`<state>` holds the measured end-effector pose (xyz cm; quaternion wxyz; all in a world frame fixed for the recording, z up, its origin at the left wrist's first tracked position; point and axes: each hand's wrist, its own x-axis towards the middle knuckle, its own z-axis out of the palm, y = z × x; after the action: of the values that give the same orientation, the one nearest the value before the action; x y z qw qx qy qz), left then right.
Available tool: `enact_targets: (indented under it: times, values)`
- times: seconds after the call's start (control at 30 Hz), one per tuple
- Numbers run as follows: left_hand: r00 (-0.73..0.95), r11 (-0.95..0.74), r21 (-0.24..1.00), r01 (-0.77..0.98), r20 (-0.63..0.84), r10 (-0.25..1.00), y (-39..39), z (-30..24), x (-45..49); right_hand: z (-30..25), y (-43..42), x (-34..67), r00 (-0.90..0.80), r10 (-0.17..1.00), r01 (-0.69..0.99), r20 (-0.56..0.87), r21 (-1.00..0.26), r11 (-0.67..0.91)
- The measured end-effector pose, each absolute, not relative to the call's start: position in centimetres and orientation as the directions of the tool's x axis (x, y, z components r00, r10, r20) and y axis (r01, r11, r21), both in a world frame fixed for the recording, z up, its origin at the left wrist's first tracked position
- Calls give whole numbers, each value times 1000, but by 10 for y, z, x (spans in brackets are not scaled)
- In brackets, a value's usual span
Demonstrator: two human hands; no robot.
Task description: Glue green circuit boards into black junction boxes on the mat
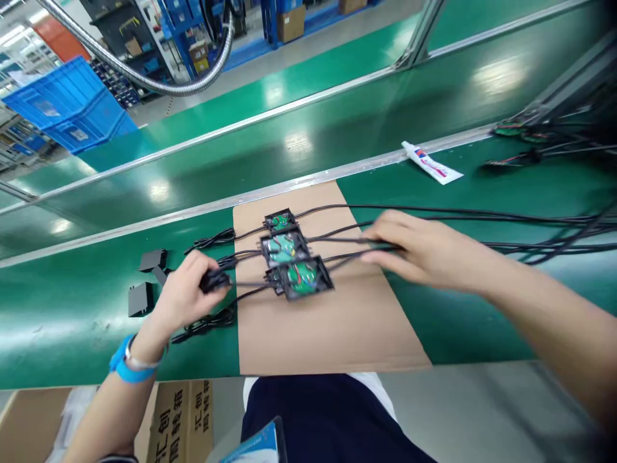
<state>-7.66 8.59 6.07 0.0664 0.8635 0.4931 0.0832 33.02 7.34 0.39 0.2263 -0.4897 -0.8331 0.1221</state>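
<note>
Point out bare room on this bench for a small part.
Free: the cardboard sheet this side of the open housings; the green surface left of the black covers. Crowded: between left hand and right hand, and the right end, strewn with cables.

green circuit boards [283, 247], black cables [222, 317], tan cardboard [308, 341]

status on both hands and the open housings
Left hand holding cable bundle; right hand holding black cables. Open housings over cardboard sheet. White tube apart from hands.
</note>
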Motion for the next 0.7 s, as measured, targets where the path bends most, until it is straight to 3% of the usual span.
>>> enact_targets:
  times: [0.1,0.27,0.37,0.6,0.7]
  values:
    - [439,-440,171,881,49,897,130,49,-72,-13,132,328,-465,836,713,292,-436,549]
    - [530,-522,113,845,-303,792,150,27,-94,-46,162,346,-449,893,858,-34,-297,420]
    - [501,-508,105,855,-422,756,139,27,-103,-51,154,362,-416,890,896,-187,-251,367]
    - [530,-527,145,838,-451,718,120,29,-99,-40,143,377,-436,885,876,-164,-303,375]
    - [498,-519,104,848,-488,717,115,32,-91,-42,141,379,-466,876,855,-124,-319,410]
